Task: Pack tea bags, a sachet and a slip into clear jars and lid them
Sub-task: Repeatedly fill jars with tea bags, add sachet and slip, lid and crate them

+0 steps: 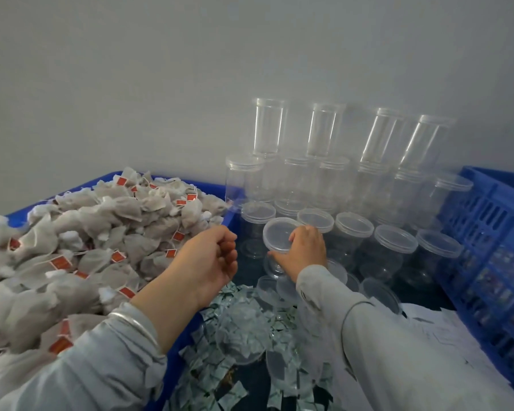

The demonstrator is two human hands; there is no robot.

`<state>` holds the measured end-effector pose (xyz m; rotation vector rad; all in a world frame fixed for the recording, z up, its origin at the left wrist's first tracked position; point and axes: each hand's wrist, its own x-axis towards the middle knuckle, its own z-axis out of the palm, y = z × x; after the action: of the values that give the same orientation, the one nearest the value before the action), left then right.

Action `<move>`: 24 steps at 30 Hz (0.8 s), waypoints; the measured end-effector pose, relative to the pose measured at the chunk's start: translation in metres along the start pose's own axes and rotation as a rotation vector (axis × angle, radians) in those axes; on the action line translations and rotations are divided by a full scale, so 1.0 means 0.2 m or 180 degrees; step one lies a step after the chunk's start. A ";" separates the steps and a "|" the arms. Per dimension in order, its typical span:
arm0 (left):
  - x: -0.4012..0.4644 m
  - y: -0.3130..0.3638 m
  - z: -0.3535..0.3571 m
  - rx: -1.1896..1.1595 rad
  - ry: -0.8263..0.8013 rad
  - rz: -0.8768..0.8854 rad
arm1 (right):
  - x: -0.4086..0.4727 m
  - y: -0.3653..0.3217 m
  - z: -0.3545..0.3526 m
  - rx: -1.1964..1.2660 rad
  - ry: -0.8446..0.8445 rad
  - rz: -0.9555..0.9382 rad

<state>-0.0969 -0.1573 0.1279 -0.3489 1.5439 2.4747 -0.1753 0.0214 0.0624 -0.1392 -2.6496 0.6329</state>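
Right hand (306, 250) grips a clear jar (276, 264) by its lid (281, 235), fingers curled over the far rim, thumb on the near side. Jar is tilted toward camera, at the front of the jar cluster inside the blue crate (487, 232). Looks empty, lid on.

Left hand (212, 259) hovers just left of it, fingers loosely curled, nothing visibly held. Silver bangle (140, 324) on that wrist, grey sleeves on both arms.

Around the jar: lidded empty jars (395, 250) packed close on its right and behind, stacked in tiers against the grey wall (190, 69), top row leaning. Loose lids (269, 287) lie just below the held jar, partly hidden by the right forearm. Pile of small silver-green sachets (244, 327) nearer camera, between the arms. White paper slips (445, 330) at right under the sleeve.

Left bin (107, 180): heaped tea bags (95, 232), grey-brown mesh, red-orange tags on strings.
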 end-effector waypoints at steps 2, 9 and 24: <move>0.00 0.00 0.01 0.0250 0.0100 0.0216 | -0.03 -0.02 -0.01 0.0492 0.0159 -0.0126; -0.02 -0.06 0.03 0.2352 -0.0490 0.1571 | -0.28 -0.18 -0.18 0.1473 0.0306 -0.1319; -0.06 -0.16 0.02 0.3453 -0.1431 0.1665 | -0.54 0.08 -0.40 0.0177 -0.0351 -0.1333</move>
<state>-0.0771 -0.1409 0.1055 0.7938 2.5936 1.3916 -0.0436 0.0474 0.0798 0.4671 -2.6412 0.5824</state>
